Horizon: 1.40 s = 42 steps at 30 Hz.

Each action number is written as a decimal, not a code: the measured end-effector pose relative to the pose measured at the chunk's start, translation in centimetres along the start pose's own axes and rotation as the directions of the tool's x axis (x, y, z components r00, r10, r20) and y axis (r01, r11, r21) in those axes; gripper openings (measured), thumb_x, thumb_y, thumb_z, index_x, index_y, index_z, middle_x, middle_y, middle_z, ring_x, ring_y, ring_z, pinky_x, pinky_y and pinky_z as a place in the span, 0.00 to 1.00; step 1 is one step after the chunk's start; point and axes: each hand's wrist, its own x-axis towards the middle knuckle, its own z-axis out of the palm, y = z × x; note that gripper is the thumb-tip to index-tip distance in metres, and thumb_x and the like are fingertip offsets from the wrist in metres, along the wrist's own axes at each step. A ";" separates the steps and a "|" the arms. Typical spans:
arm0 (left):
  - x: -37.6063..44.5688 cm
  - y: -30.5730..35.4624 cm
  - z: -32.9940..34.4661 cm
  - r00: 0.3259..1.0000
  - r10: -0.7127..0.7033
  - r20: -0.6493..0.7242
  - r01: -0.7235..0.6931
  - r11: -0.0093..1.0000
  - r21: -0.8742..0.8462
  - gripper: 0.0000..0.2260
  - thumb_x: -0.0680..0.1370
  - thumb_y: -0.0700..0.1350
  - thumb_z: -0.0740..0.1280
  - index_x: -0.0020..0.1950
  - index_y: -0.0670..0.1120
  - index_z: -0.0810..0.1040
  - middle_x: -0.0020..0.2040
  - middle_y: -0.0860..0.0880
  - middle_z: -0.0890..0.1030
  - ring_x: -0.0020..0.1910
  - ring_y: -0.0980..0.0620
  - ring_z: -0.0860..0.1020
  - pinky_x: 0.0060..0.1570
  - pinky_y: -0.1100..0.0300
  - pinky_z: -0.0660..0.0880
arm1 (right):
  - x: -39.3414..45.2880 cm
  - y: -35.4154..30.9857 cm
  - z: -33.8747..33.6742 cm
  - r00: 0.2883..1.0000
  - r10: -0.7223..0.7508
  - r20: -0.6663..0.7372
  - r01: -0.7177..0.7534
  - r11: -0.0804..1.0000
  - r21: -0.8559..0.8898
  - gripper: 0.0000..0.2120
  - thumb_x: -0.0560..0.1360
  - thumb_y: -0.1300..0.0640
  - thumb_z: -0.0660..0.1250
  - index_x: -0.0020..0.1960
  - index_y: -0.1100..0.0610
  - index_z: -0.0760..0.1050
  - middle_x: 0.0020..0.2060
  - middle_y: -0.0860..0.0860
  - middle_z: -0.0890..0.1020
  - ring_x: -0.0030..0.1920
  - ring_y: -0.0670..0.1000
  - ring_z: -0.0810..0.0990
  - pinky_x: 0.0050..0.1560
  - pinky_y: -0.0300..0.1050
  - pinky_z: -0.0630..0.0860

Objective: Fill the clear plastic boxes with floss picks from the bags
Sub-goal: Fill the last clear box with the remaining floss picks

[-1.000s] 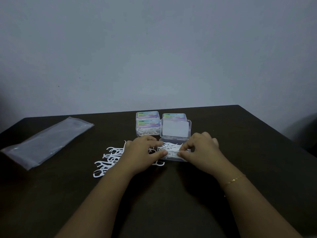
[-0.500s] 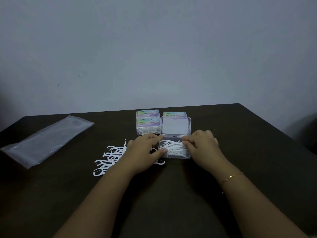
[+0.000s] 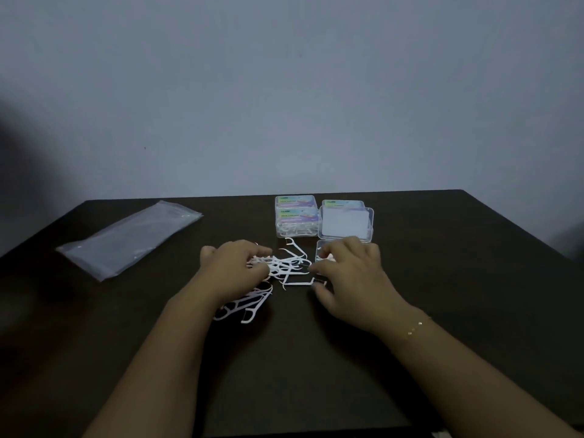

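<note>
While loose white plastic floss picks (image 3: 284, 267) lie scattered on the dark table (image 3: 442, 295), the left hand (image 3: 234, 270) curls over them, seemingly gathering some. The right hand (image 3: 350, 276) hovers relaxed over the open clear plastic box (image 3: 347, 226), holding nothing.

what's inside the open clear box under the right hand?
The right hand covers most of the open box. Near its far-left corner a few white floss picks show; how full it is cannot be seen.
</note>
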 end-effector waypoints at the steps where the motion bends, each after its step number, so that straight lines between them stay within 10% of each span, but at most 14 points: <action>1: -0.1 -0.3 0.0 1.000 -0.009 0.000 0.009 1.000 0.021 0.16 0.76 0.51 0.61 0.63 0.61 0.76 0.66 0.58 0.74 0.68 0.56 0.67 0.60 0.54 0.55 | 0.2 -0.3 0.0 1.000 -0.010 0.016 0.012 0.997 -0.070 0.13 0.66 0.46 0.66 0.46 0.48 0.82 0.49 0.47 0.79 0.53 0.51 0.72 0.49 0.47 0.62; 6: -0.4 -0.3 0.7 1.000 0.024 -0.002 -0.023 0.998 0.060 0.22 0.73 0.55 0.63 0.67 0.60 0.71 0.70 0.61 0.69 0.70 0.57 0.62 0.60 0.53 0.54 | 1.9 -1.4 0.2 0.990 -0.080 0.114 0.097 0.983 -0.153 0.20 0.76 0.50 0.58 0.66 0.53 0.70 0.65 0.49 0.70 0.67 0.53 0.61 0.61 0.53 0.57; 14: -0.1 -0.1 2.0 0.997 0.072 -0.040 -0.070 0.996 0.062 0.24 0.76 0.51 0.62 0.72 0.59 0.66 0.69 0.59 0.68 0.72 0.61 0.55 0.60 0.59 0.48 | 4.7 -3.4 2.4 0.979 -0.059 0.197 0.097 0.977 -0.190 0.23 0.79 0.52 0.55 0.72 0.57 0.61 0.65 0.52 0.72 0.67 0.55 0.62 0.62 0.55 0.55; 21: 1.1 -0.2 2.0 0.985 0.132 -0.108 -0.116 0.983 0.143 0.20 0.75 0.51 0.63 0.67 0.60 0.72 0.60 0.60 0.75 0.67 0.62 0.62 0.56 0.57 0.49 | 4.2 -2.8 2.6 0.995 -0.069 0.073 0.080 0.986 -0.147 0.17 0.77 0.60 0.55 0.63 0.54 0.73 0.53 0.50 0.79 0.59 0.55 0.69 0.54 0.51 0.54; 26: 1.3 -0.1 1.6 0.987 0.126 -0.103 -0.103 0.974 0.200 0.16 0.77 0.52 0.61 0.63 0.64 0.74 0.56 0.61 0.77 0.65 0.61 0.65 0.58 0.54 0.51 | 4.4 -3.0 2.9 0.999 -0.042 0.020 0.045 0.977 -0.207 0.03 0.60 0.55 0.71 0.33 0.48 0.80 0.26 0.44 0.76 0.37 0.49 0.75 0.41 0.46 0.55; 35: 1.2 0.1 1.1 0.989 0.106 -0.107 -0.083 0.976 0.199 0.12 0.78 0.53 0.61 0.57 0.68 0.76 0.47 0.61 0.77 0.58 0.60 0.68 0.55 0.54 0.53 | 4.2 -1.9 -0.3 0.998 0.046 0.049 -0.044 0.998 -0.050 0.14 0.80 0.53 0.58 0.61 0.47 0.76 0.54 0.45 0.79 0.59 0.49 0.67 0.49 0.49 0.52; 42: 1.3 0.2 1.0 0.989 0.080 -0.125 -0.057 0.982 0.182 0.08 0.79 0.57 0.62 0.55 0.65 0.79 0.49 0.62 0.79 0.58 0.61 0.69 0.55 0.56 0.54 | 4.7 1.2 -2.5 0.970 0.222 0.094 -0.235 0.957 0.172 0.14 0.81 0.50 0.57 0.63 0.43 0.75 0.60 0.43 0.78 0.65 0.48 0.66 0.56 0.48 0.57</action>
